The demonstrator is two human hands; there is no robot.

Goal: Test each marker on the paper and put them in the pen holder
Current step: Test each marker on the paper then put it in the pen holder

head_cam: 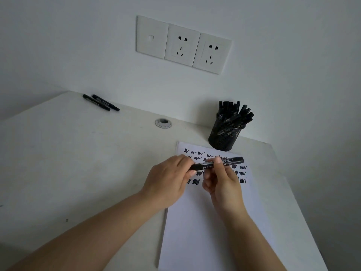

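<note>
A person holds a black cylindrical plastic marker (218, 163) level above a white sheet of paper (205, 222) on a pale bench (78, 163), the left hand (168, 182) pinching its left end, seemingly the cap, and the right hand (222, 184) pinching the printed barrel near the middle. Rows of black test scribbles (242, 174) cover the far part of the sheet. Just beyond the paper's far right corner stands a black wire-mesh pen holder (224, 136), already crowded with markers. Two more black markers (100, 102) lie side by side at the bench's far left, well apart from the paper. The marker looks light, rigid and smooth, likely best held at mid-barrel, with the cap pulled straight along its length; a loose pinch could let it roll or slip.
</note>
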